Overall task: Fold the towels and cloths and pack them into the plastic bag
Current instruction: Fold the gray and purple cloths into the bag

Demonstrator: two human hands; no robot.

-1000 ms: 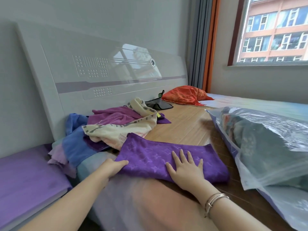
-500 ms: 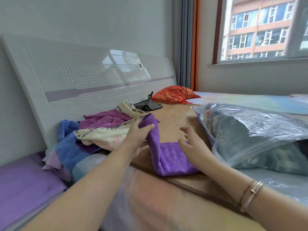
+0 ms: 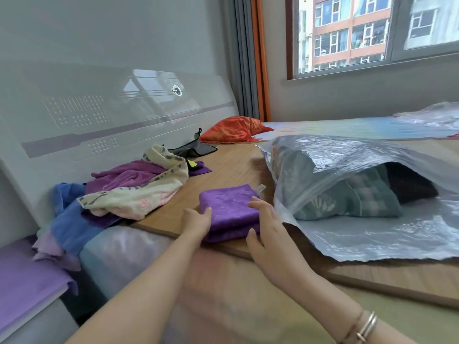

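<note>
A purple towel (image 3: 228, 207) lies folded into a small thick square on the wooden board near its front edge. My left hand (image 3: 197, 220) grips its left side with fingers on top. My right hand (image 3: 264, 228) clasps its right side, thumb at the front edge. Just to the right lies the clear plastic bag (image 3: 360, 234), its mouth facing the towel, with a teal patterned cloth (image 3: 347, 199) and something dark inside. A loose pile of cloths sits to the left: a cream towel (image 3: 146, 192), a magenta cloth (image 3: 124, 173) and a blue cloth (image 3: 68, 222).
The wooden board (image 3: 236, 165) covers the bed. A white glossy headboard (image 3: 99, 115) stands at the left. A dark cloth (image 3: 193, 150) and an orange pillow (image 3: 233, 130) lie at the back. Another plastic sheet (image 3: 429, 115) is at the far right under the window.
The purple towel went from a long strip to a small folded square: my left hand lifted its left end over to the right. Both hands now hold its sides.
</note>
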